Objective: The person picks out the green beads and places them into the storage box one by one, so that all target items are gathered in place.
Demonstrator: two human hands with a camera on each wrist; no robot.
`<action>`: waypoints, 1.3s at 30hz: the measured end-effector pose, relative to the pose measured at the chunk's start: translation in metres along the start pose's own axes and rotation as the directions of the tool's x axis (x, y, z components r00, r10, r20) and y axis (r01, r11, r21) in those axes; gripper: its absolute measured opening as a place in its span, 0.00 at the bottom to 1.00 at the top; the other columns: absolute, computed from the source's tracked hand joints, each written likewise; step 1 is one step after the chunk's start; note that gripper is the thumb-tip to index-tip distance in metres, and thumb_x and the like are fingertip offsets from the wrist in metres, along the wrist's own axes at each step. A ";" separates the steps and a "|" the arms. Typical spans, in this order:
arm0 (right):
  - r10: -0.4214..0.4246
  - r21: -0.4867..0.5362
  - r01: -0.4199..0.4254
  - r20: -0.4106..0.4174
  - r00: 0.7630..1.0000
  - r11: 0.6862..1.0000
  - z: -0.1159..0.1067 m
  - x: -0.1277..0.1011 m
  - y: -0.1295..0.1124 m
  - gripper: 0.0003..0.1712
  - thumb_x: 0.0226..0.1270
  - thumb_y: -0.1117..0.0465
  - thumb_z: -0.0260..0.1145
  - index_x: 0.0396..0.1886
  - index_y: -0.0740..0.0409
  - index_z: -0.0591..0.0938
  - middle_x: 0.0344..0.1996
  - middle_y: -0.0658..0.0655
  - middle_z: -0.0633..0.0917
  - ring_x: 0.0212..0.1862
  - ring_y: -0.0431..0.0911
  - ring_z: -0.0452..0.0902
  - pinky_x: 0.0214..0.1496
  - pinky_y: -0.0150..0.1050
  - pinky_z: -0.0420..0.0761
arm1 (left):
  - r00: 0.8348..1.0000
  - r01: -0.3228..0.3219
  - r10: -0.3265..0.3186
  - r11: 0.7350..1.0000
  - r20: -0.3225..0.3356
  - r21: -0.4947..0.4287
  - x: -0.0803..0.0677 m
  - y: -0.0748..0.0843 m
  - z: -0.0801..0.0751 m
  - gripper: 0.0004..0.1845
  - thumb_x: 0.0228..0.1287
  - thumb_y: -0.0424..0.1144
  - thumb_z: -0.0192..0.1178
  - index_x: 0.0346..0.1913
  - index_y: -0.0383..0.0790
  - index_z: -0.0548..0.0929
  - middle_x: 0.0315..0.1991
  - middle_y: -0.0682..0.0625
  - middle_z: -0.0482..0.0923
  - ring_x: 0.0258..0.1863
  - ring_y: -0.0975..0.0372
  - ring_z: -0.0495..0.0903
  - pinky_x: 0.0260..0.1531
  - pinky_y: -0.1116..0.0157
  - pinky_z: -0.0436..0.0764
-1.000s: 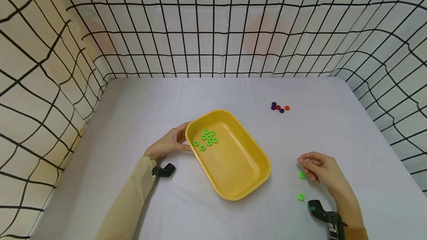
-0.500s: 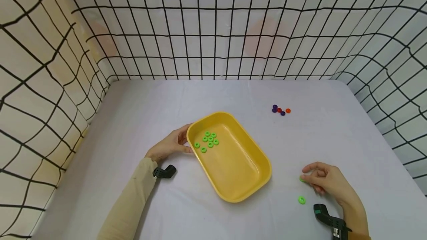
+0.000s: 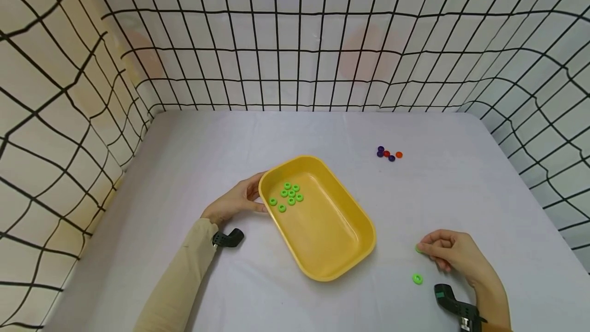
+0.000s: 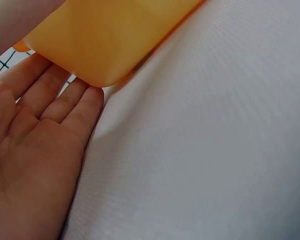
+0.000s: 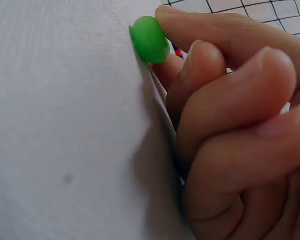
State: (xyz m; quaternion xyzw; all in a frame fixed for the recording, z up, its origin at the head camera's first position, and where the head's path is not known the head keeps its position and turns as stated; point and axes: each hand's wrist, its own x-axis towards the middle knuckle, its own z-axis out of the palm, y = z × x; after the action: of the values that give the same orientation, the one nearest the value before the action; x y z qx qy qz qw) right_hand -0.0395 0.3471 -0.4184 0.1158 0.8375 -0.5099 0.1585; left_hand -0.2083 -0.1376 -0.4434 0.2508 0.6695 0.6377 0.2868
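Note:
My left hand [image 3: 236,201] grips the upper left corner of a yellow tray [image 3: 343,188], thumb on its near side and fingers around the far side. In the left wrist view the tray's wall [image 4: 115,40] lies against those fingers [image 4: 82,107]. Several green ring beads [image 3: 292,194] lie inside the tray toward that corner. On the right, my right hand [image 3: 454,252] pinches a green bead between thumb and index finger, close to the white cloth; the right wrist view shows this bead [image 5: 150,40] at the fingertips. Another green ring bead [image 3: 417,278] lies just nearer on the cloth.
Farther back to the right is a small cluster of dark purple beads [image 3: 380,154], a red bead [image 3: 386,153] and an orange bead [image 3: 399,154]. A black wire grid [image 3: 299,51] borders the white-covered table [image 3: 258,132] at the back and both sides.
My right hand has moved slightly right and nearer, and its thumb and index finger have closed on the green bead, now mostly covered. The left hand still holds the tray in place.

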 end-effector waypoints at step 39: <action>0.000 -0.050 0.002 0.041 0.999 0.999 0.002 0.005 -0.002 0.21 0.64 0.56 0.71 0.43 0.73 0.81 0.15 0.49 0.78 0.15 0.39 0.69 0.17 0.35 0.77 | 1.000 -0.020 0.020 1.000 0.007 0.021 0.000 0.000 0.000 0.48 0.53 0.31 0.74 0.75 0.45 0.61 0.74 0.48 0.64 0.73 0.55 0.62 0.77 0.53 0.55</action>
State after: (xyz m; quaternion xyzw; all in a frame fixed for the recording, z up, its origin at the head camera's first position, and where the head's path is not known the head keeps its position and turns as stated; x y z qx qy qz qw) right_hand -0.0444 0.3446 -0.4199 0.1008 0.8467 -0.4912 0.1780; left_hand -0.2085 -0.1375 -0.4439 0.2625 0.6726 0.6327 0.2800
